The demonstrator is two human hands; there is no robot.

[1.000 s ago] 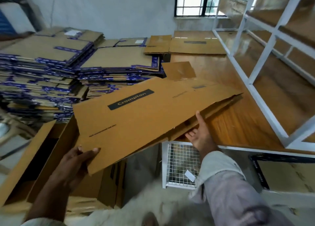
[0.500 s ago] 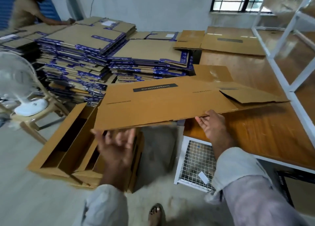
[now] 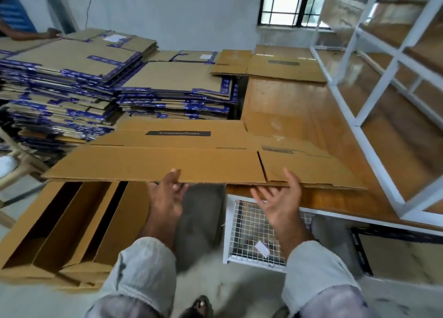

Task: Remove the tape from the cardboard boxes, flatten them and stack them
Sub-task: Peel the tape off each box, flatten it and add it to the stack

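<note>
We've got the flattened box [image 3: 182, 159] lying half on the tabletop [image 3: 311, 130], its left end overhanging the open boxes [image 3: 72, 224] on the floor. Left hand [image 3: 167, 195] sits at the near edge w/ thumb on top, fingers loosely spread, not clamped. Right hand [image 3: 280, 195] is palm-up, fingers apart, just under the edge, grip empty. To do this well: push evenly w/ both palms so the board slides fully onto the wood, square to the flat boxes [image 3: 282, 63] at the far end, no overhang.
</note>
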